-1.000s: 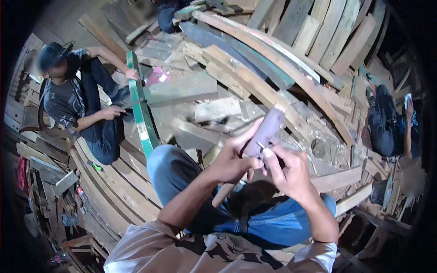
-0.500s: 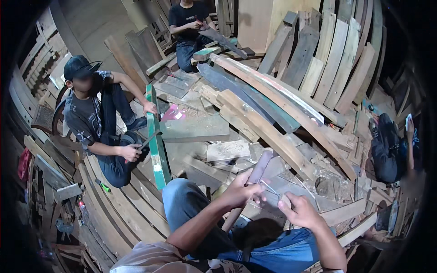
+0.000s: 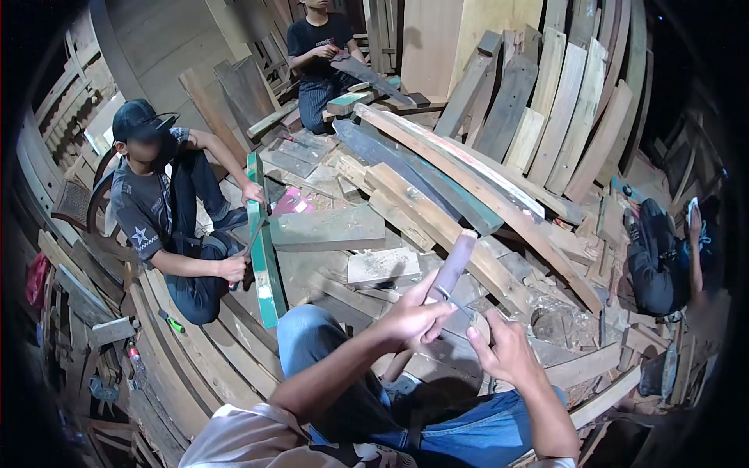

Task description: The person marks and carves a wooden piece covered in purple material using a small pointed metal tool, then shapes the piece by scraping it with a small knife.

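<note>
A long, narrow purple-grey piece, apparently wood, rises at a slant from my left hand, whose fingers are wrapped round it above my lap. A slim metal tool crosses that piece just above my left thumb. Its other end runs into my right hand, which is closed on it, thumb raised, a little lower and to the right. The exact tip and type of the tool are too small to tell.
A co-worker at left works a blade on a green-painted beam. Another person kneels at the back with a saw; a third sits far right. Planks and offcuts lie around, more boards behind.
The view has tilted up, bringing the back person into view. My right hand has moved down and right, away from my left thumb, exposing more of the tool's shaft.
</note>
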Motion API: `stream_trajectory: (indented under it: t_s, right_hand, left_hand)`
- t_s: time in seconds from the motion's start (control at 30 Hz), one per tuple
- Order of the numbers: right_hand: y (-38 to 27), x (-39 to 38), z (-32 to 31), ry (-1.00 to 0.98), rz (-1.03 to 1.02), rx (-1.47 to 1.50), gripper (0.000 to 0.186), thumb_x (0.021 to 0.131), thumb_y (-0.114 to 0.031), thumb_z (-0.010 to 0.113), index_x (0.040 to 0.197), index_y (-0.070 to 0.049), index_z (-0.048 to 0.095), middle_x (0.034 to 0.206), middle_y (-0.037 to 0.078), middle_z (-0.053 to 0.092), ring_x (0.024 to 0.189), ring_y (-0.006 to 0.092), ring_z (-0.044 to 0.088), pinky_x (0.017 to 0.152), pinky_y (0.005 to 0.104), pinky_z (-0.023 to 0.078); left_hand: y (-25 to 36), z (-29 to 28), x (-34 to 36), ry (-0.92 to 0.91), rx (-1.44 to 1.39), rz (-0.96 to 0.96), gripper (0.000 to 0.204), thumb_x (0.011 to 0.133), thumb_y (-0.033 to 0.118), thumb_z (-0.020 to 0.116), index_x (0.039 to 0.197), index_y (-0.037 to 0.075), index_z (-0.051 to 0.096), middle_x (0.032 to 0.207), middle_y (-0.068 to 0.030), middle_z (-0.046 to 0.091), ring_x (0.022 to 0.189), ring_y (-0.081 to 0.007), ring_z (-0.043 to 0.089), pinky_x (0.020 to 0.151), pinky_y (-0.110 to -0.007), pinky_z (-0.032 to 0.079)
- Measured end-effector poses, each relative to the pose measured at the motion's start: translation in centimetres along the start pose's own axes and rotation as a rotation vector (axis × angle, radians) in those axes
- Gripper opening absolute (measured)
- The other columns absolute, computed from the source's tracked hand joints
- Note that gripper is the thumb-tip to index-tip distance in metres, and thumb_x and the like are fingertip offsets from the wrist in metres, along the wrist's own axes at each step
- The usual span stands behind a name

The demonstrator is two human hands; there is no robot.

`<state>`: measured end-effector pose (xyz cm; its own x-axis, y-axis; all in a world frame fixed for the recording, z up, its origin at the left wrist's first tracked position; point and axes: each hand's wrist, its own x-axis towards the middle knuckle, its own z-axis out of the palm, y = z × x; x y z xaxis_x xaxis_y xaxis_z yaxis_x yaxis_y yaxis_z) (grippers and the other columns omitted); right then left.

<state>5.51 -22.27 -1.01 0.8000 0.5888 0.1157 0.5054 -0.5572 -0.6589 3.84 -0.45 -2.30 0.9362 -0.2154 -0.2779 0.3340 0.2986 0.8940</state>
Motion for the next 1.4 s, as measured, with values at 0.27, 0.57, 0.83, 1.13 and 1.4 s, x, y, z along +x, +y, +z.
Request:
stream_trajectory:
  t_s: [0.27,0.57,0.83,1.13,1.4]
  right_hand:
    - [-2.3,1.7,-2.8,0.028,-0.125,-0.064,0.04,0.093,-0.033,0.065,0.115,-0.001,0.053,0.08,0.028,0.065,0.073,0.0457,0.067,0.061,0.0503,0.052]
    - [-0.8,0.3,-2.2,0.086,-0.073,0.053,0.031,0.094,-0.024,0.061,0.113,0.0,0.054,0.075,0.026,0.065,0.071,0.0456,0.066,0.061,0.0487,0.052]
    - [0.0,0.4,-2.1,0.099,-0.131,-0.02,0.033,0.094,-0.024,0.061,0.115,-0.001,0.054,0.065,0.024,0.062,0.062,0.0445,0.065,0.055,0.0492,0.05]
    - [0.7,0.3,-1.3,0.168,-0.239,-0.022,0.03,0.09,-0.021,0.063,0.111,0.0,0.056,0.064,0.023,0.061,0.058,0.0434,0.063,0.051,0.0484,0.049]
    - [1.9,-1.0,-1.5,0.204,-0.139,-0.168,0.026,0.088,-0.016,0.063,0.103,0.004,0.055,0.054,0.021,0.053,0.051,0.0424,0.059,0.048,0.0482,0.045]
  left_hand:
    - [2.8,-0.2,-0.1,-0.03,0.07,0.065,0.063,0.092,0.003,0.061,0.147,0.011,0.032,0.084,-0.003,0.053,0.051,-0.0082,0.047,0.042,-0.024,0.036]
    - [3.4,0.0,-2.6,-0.019,0.041,-0.006,0.062,0.097,0.012,0.057,0.149,0.009,0.023,0.081,-0.0029,0.049,0.055,-0.0085,0.047,0.047,-0.025,0.036]
    - [2.7,0.5,-3.1,-0.062,-0.026,0.011,0.056,0.104,0.025,0.05,0.151,0.012,0.023,0.074,-0.0015,0.047,0.049,-0.0072,0.044,0.042,-0.022,0.033]
    - [2.7,1.1,-3.2,-0.076,0.019,0.068,0.044,0.107,0.028,0.041,0.145,0.009,0.031,0.056,0.0003,0.045,0.038,-0.0089,0.041,0.037,-0.024,0.031]
    - [0.7,1.6,-1.1,-0.234,-0.059,-0.084,0.051,0.105,0.036,0.048,0.145,0.012,0.028,0.059,-0.0004,0.045,0.039,-0.0091,0.043,0.034,-0.025,0.034]
